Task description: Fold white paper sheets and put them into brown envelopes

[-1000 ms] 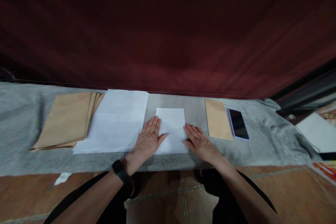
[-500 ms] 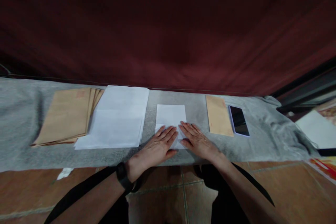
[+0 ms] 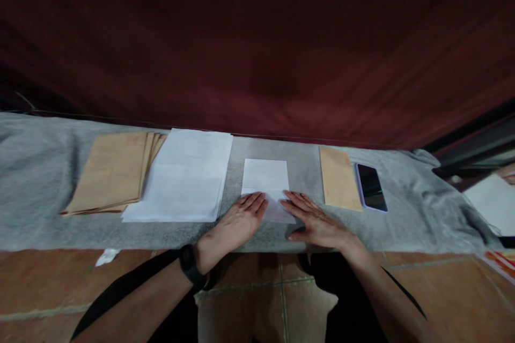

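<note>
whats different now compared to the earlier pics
The left hand has slid rightward and nearer the body, from the left edge of the small white paper onto its near part. The right hand stays at its right side. Nothing was picked up. The brown envelope stack, large white sheets, single brown envelope and phone stayed put.

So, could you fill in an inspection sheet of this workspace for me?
Surface: grey cloth, wrinkled toward both ends.
Job's things: small white paper on the cloth.
Clutter: white sheets and brown paper stack to its left; small tan envelope and phone to its right.
Fingers: left fingers and right fingers extended, touching the paper.
Cables: nothing certain seen; thin pale line at far left unclear.
Surroundings: dark red backdrop behind; tiled floor in front.
</note>
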### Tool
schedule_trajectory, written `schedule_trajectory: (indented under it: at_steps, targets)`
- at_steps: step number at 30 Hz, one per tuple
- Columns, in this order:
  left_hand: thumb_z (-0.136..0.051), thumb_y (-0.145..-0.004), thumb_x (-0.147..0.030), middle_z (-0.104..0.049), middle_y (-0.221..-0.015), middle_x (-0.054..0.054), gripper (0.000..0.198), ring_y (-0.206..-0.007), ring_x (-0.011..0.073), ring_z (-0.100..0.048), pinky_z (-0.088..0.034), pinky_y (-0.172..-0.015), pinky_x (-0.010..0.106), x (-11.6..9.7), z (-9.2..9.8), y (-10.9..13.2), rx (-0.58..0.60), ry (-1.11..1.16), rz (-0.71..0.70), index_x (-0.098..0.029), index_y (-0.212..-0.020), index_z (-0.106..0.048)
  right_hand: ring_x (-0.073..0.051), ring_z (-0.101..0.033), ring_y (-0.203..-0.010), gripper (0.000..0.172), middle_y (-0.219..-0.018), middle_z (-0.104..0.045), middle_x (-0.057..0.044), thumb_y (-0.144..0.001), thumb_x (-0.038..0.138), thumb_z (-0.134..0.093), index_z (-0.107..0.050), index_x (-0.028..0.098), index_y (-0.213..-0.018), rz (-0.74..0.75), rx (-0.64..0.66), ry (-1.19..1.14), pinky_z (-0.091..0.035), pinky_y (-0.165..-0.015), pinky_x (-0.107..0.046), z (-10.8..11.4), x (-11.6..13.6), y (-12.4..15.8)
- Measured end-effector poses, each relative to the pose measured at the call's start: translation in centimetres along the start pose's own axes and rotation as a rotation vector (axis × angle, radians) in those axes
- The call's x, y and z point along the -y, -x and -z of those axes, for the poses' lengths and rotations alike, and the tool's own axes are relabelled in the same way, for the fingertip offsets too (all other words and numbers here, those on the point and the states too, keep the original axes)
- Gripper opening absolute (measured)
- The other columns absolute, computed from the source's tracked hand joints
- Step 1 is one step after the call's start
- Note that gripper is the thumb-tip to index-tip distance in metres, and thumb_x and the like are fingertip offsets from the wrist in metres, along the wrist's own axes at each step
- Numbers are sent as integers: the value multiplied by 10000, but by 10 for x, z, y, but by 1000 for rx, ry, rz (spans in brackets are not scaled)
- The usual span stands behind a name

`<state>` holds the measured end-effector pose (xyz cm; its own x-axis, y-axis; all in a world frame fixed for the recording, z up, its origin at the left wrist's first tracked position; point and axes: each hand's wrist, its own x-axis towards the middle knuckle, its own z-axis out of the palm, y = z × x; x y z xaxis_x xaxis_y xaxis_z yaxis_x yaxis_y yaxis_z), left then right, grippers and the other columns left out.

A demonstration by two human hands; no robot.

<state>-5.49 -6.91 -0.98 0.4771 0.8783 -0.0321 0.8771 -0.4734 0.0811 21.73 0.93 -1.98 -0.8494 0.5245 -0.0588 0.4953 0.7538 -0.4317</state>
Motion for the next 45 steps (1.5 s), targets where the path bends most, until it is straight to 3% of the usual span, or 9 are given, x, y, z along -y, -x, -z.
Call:
schedule_trajectory:
  at_steps: [5, 8, 13, 18, 24, 28, 33, 41, 45]
  targets:
    - [-362, -951, -98, -469, -1557, 175, 547, -1449, 255, -441, -360, -1173, 448, -3, -13, 0, -33, -12, 0, -138, -1492, -436, -219, -351, -1499, 618, -1632, -366, -46, -958, 195, -601, -424, 306, -1540, 14, -109, 42, -321, -1239, -483, -2, -2, -2]
    - [-380, -978, -150, -479, -1555, 159, 499, -1453, 254, -436, -364, -1176, 440, -2, -10, 2, -44, 28, -15, -153, -1467, -480, -199, -417, -1462, 583, -1595, -433, -29, -957, 86, -517, -493, 310, -1495, 24, -112, 73, -350, -1230, -470, 2, -3, -4]
    - [-573, -944, -280, -470, -1575, 103, 498, -1477, 231, -401, -320, -1222, 419, 23, 4, 13, -93, 167, 2, -212, -1435, -536, -205, -464, -1431, 553, -1575, -464, -23, -960, 110, -523, -521, 319, -1473, 50, -110, 82, -377, -1214, -478, 7, -1, -5]
    - [-638, -855, -165, -371, -1637, 61, 667, -1519, 200, -318, -291, -1245, 411, 44, 8, 20, -48, 232, -34, -269, -1493, -470, -223, -434, -1452, 655, -1603, -420, -51, -897, 65, -566, -478, 286, -1507, 57, -124, 107, -362, -1221, -492, 4, 2, -6]
    - [-564, -880, -81, -399, -1622, 26, 645, -1512, 180, -331, -296, -1245, 414, 44, 6, 20, -37, 220, -40, -311, -1478, -487, -217, -470, -1427, 576, -1570, -472, -41, -938, 131, -576, -507, 298, -1485, 77, -128, 99, -375, -1217, -473, 3, 4, -7]
    - [-556, -818, -4, -342, -1648, 26, 774, -1526, 163, -293, -277, -1254, 401, 45, 5, 19, -16, 228, -50, -310, -1517, -427, -225, -416, -1463, 670, -1610, -405, -80, -887, 127, -625, -453, 250, -1523, 78, -116, 112, -338, -1233, -474, -1, 11, -9]
    - [-526, -781, 34, -296, -1665, 31, 824, -1540, 166, -250, -276, -1254, 416, 45, 3, 21, -8, 232, -46, -304, -1524, -411, -210, -436, -1451, 571, -1598, -425, -70, -945, 156, -566, -487, 274, -1498, 93, -117, 117, -335, -1232, -476, -4, 18, -12]
    - [-445, -758, 79, -397, -1619, 14, 825, -1500, 156, -350, -309, -1243, 417, 49, 0, 16, -38, 291, -20, -300, -1491, -474, -214, -439, -1449, 669, -1591, -440, -48, -884, 103, -631, -477, 304, -1504, 70, -118, 72, -340, -1227, -476, -3, 7, -13]
    - [-445, -766, 80, -490, -1562, 8, 773, -1436, 160, -457, -372, -1213, 411, 54, -2, 13, -115, 377, -9, -298, -1432, -554, -214, -468, -1428, 605, -1564, -481, -48, -914, 110, -626, -514, 296, -1479, 59, -135, 21, -355, -1221, -473, -1, 3, -16]
